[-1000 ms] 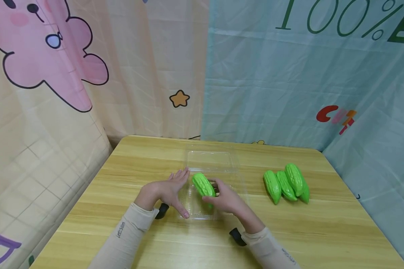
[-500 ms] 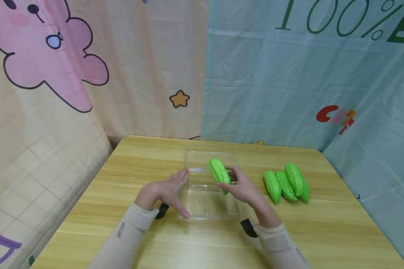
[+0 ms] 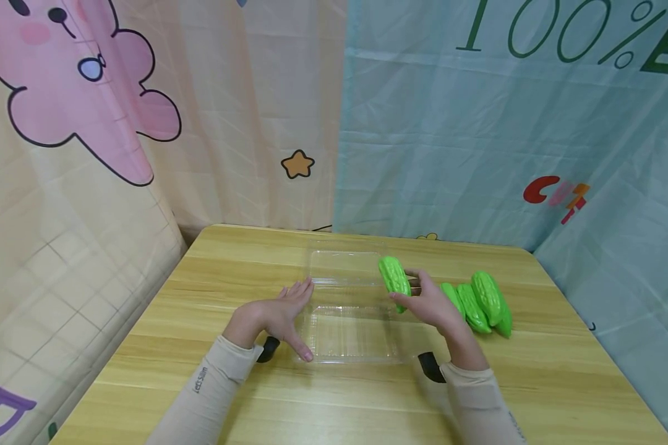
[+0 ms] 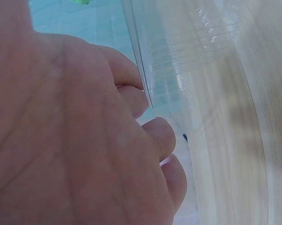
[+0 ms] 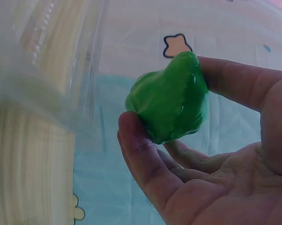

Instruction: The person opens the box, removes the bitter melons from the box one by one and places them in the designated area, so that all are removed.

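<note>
My right hand (image 3: 431,303) grips a bright green, bumpy bitter melon (image 3: 394,281) between thumb and fingers, just right of a clear plastic clamshell box (image 3: 352,360). Seen end-on in the right wrist view, the bitter melon (image 5: 173,101) is pinched from both sides. My left hand (image 3: 275,315) rests with spread fingers along the box's left side. In the left wrist view its fingers (image 4: 160,136) touch the transparent box wall (image 4: 141,61). The box lies with its lid (image 3: 345,262) folded back toward the far table edge, and no melon shows inside.
Several more green bitter melons (image 3: 487,296) lie in a cluster on the wooden table (image 3: 556,371), right of my right hand, which partly covers the nearest one. Printed curtains (image 3: 423,136) hang behind the table and along both sides.
My right hand has lifted the bitter melon from over the box and carried it right, past the box's right side, toward the cluster. My left hand has stayed in place.
</note>
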Demonstrator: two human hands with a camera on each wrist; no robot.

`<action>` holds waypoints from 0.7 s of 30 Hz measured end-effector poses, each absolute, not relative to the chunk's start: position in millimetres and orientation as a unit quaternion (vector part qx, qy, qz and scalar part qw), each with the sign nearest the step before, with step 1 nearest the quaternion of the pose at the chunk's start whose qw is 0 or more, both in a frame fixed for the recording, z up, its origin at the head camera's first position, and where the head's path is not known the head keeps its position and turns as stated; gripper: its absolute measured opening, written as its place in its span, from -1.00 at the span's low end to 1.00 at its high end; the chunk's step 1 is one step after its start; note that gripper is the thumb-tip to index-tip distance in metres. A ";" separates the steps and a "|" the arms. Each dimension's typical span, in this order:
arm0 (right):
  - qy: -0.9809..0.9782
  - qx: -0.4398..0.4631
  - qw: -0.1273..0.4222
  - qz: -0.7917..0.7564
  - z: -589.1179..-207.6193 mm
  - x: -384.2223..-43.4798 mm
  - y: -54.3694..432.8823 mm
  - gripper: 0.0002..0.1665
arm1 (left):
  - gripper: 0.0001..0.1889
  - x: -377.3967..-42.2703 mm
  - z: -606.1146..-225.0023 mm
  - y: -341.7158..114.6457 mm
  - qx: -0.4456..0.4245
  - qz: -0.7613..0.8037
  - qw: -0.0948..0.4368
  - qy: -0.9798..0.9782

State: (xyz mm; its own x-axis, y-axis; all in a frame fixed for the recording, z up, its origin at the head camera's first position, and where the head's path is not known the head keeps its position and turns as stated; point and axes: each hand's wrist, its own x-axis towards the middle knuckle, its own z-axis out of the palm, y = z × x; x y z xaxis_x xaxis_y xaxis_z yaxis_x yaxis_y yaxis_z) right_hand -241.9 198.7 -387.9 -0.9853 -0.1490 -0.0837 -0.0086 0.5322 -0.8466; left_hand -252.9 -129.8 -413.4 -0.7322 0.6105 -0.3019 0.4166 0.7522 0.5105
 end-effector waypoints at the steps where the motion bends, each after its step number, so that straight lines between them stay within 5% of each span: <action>1: 0.876 -0.041 0.074 -0.475 -387.6 -242.3 201.1 -0.09 | 0.56 -252.8 -413.5 -129.8 0.283 0.210 0.232 0.907; 21: 0.938 0.013 0.090 -0.333 -391.3 -248.9 241.5 -0.10 | 0.55 -252.5 -414.7 -130.2 0.288 0.210 0.229 0.906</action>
State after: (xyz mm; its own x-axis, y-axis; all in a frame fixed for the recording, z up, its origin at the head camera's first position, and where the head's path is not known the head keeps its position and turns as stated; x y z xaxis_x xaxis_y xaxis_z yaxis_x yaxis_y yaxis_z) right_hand -248.9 241.5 -391.3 -0.9833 -0.0354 -0.1783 0.0849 0.7776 -0.6230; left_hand -252.5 -130.2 -414.7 -0.7294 0.6175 -0.2943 0.4248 0.7462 0.5126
